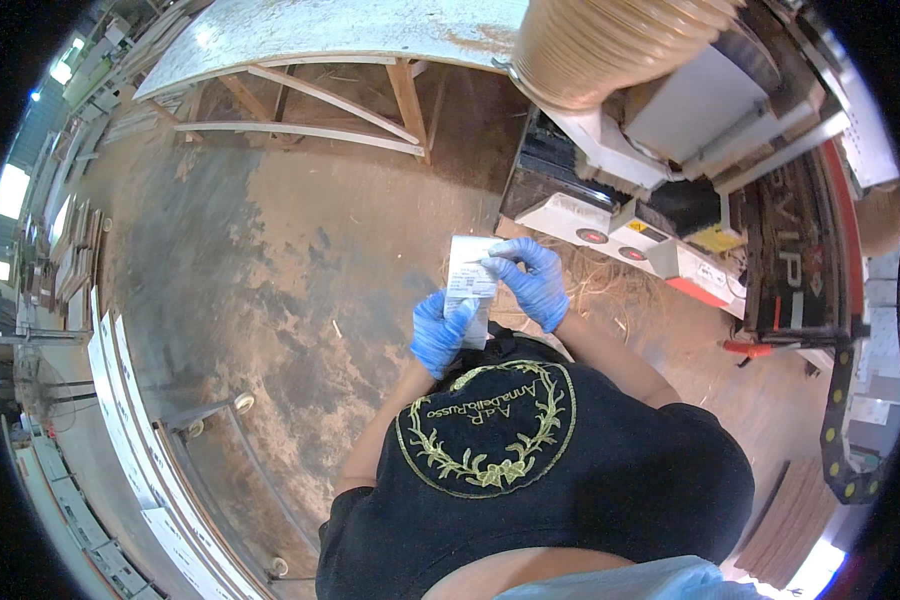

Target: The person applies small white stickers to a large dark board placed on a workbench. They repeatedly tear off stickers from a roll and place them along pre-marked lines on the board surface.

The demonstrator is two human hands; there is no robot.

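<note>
Blue gloves cover both hands, which meet in front of my chest at a narrow strip of white printed labels (469,272). My left hand (437,330) is closed on the strip's lower left part, thumb laid across its face. At the upper right edge, my right hand (533,281) pinches the paper between thumb and fingers. The strip's lower end hangs below the left thumb, toward my dark top. Whether a label is lifting off its backing is too small to tell.
A machine (620,232) with red buttons and a thick ribbed hose (610,45) stands on the right. Ahead is a worktable (340,30) on wooden legs. Long white boards (135,420) lie on a wheeled rack at the left. Sawdust covers parts of the floor (300,230).
</note>
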